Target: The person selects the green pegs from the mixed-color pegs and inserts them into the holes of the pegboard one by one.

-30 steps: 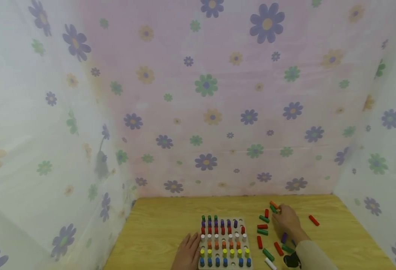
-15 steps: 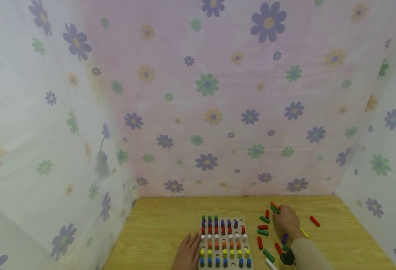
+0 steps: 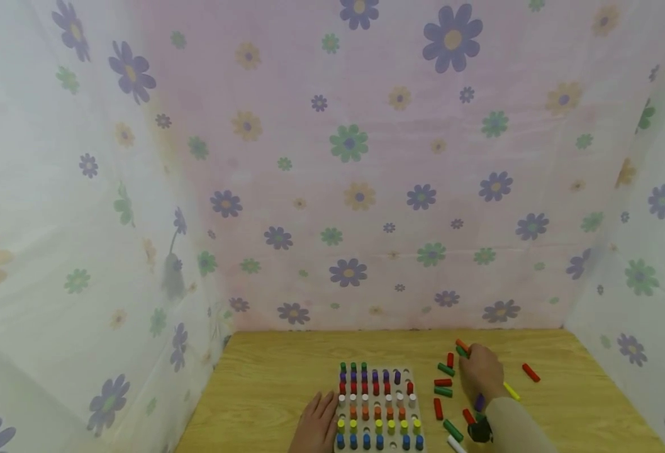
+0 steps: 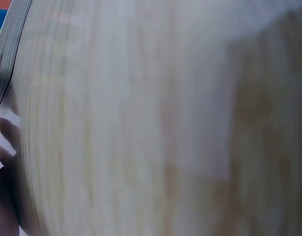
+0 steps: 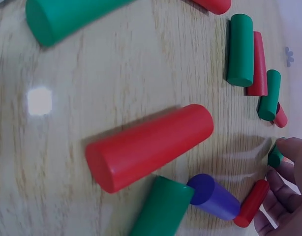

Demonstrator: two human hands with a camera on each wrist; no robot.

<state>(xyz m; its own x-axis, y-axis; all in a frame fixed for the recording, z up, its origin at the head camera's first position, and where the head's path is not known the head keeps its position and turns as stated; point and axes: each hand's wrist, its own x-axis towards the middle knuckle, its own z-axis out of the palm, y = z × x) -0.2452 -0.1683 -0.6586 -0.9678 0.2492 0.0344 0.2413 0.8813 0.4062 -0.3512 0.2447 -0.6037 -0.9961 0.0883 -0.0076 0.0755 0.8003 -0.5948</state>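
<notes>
**Pegboard and loose pegs, one green peg in hand**

Pegboard: set on the table, its left side touched by the left hand, whose fingers are laid straight with nothing held

Green peg: laid near the far edge, just beside the orange peg; apparently pinched between thumb and forefinger of the right hand, the other fingers being curled close to a red peg

Change: the yellow peg, not in sight a second ago, has been revealed by a small leftward shift of the right sleeve; the board's rows are unaltered, so the work is judged to be at the pick-up, with no further hole filled

Edges and room: the far edge is backed by a floral sheet; a strip of bare wood is left between board and loose pegs, judged wide enough for carrying; unfilled holes are shown at the board's far right corner
</notes>
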